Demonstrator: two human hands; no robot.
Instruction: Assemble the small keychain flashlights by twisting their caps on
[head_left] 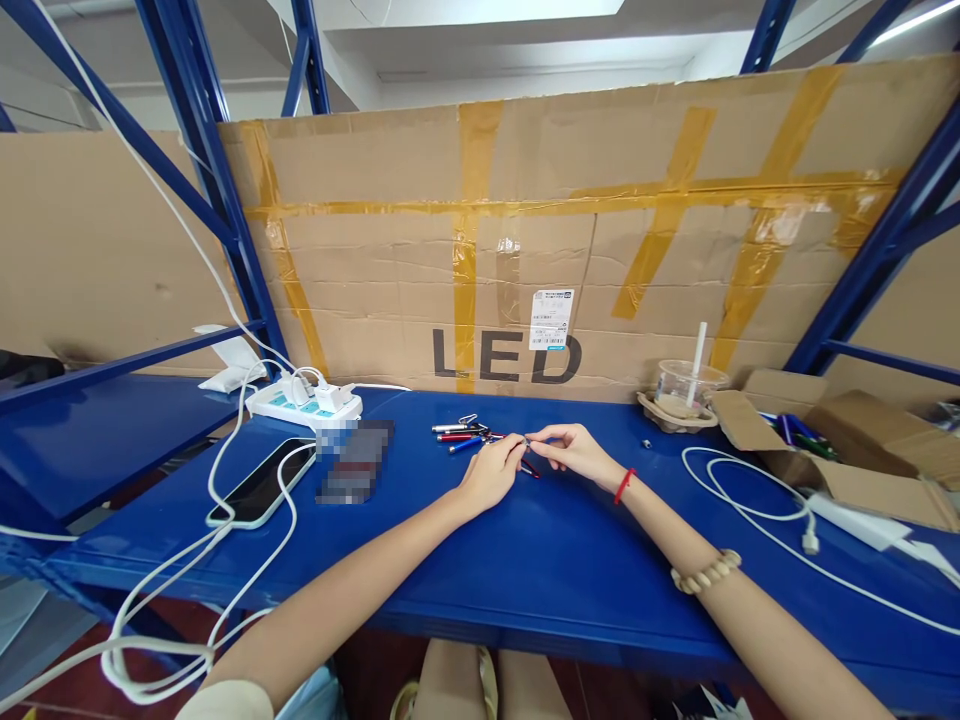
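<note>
My left hand [493, 476] and my right hand [571, 447] meet above the middle of the blue shelf. Fingertips of both are pinched together around something small and greyish, too covered to make out. A red clip-like loop [530, 469] shows just below the fingers; whether it joins the held piece I cannot tell. Close by on the left lies a small heap of slim metal cylinders, with a blue one [466, 445], a red one [454, 437] and a silver one [450, 429]. Some have loop-shaped clips at the end. A tiny metal piece [646, 443] lies right of my right hand.
On the left are a phone [262, 485], a dark pixelated flat object [356, 462] and a power strip [304, 402] with white cables. To the right stand a plastic cup [686, 385] with straw, an open cardboard box [874, 475] and a white cable [757, 514]. Cardboard [375, 270] closes the back.
</note>
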